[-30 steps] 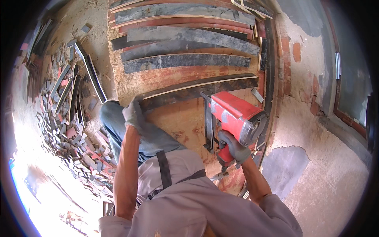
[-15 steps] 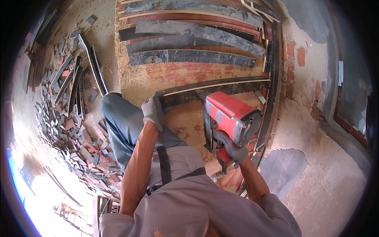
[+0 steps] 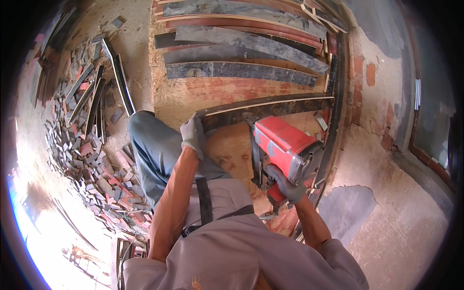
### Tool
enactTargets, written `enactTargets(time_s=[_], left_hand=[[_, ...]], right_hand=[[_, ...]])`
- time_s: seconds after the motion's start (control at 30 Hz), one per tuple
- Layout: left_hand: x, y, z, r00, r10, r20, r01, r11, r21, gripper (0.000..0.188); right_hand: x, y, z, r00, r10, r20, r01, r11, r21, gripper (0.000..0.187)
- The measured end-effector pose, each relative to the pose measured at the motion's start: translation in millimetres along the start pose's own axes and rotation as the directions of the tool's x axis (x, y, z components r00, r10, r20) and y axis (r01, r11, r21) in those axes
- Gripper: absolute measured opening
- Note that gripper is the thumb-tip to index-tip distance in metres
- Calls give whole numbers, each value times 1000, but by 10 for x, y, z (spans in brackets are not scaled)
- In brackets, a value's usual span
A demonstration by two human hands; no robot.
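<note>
Nailer [image 3: 282,145] nose-up to dark board [image 3: 224,119]

Both gloved hands are closed on something: the right hand [image 3: 286,184] wraps the handle of the red tool, and the left hand [image 3: 192,133] grips the board's left end, beside the bent knee [image 3: 142,121]. The board stands on edge across the panel [image 3: 176,104], its right end near the rail [image 3: 340,79]. Beyond it lie more dark strips [image 3: 241,70]; off to the left, offcuts [image 3: 104,186] cover the floor in a heap.
</note>
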State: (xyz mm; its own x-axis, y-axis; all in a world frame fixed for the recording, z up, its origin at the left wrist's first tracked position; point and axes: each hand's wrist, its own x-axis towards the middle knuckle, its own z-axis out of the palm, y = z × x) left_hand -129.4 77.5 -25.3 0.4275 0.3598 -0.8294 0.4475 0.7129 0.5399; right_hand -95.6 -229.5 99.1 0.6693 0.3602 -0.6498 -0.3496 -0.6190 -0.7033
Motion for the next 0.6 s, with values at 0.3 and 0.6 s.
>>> enactTargets(time_s=[0.3, 0.6], left_hand=[[463, -552, -359, 944, 286, 162, -317, 923, 218, 29], [45, 33, 26, 981, -194, 20, 191, 938, -288, 28]], right_hand=[[203, -286, 236, 768, -614, 181, 618, 639, -457, 16], [99, -92, 268, 972, -222, 78, 231, 964, -135, 21]])
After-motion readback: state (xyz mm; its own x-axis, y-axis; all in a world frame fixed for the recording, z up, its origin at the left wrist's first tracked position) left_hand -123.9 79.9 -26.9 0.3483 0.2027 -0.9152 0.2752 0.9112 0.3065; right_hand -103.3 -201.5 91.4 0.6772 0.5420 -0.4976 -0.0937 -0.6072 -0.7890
